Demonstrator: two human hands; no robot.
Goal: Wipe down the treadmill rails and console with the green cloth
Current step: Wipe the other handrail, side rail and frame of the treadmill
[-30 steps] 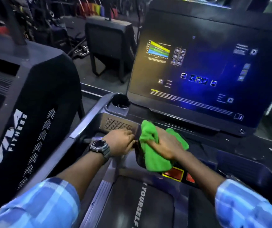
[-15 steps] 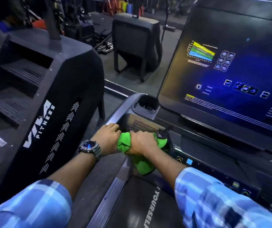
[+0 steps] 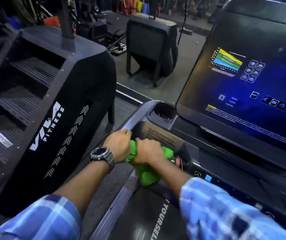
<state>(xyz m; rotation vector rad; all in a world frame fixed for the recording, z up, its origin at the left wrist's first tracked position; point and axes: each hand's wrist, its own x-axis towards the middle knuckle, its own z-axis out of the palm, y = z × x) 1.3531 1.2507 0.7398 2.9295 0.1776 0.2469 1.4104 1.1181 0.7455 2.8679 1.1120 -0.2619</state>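
At the left front corner of the treadmill console (image 3: 157,134), just below the cup holder (image 3: 163,112), I have both hands bunched together on the green cloth (image 3: 145,175). My right hand (image 3: 149,150) is curled round the cloth, pressing it against the perforated grille panel, with a loose tail hanging below my wrist. My left hand (image 3: 119,144), watch (image 3: 100,154) on the wrist, curls over the end of the left rail (image 3: 137,115); whether its fingers also pinch the cloth I cannot tell, though they touch it. My worry is that hanging tail: it could snag the red tab (image 3: 177,161) just right of the cloth. Sweeping further right, I might also press the lit buttons (image 3: 208,178) or the touchscreen (image 3: 253,84) and change a setting.
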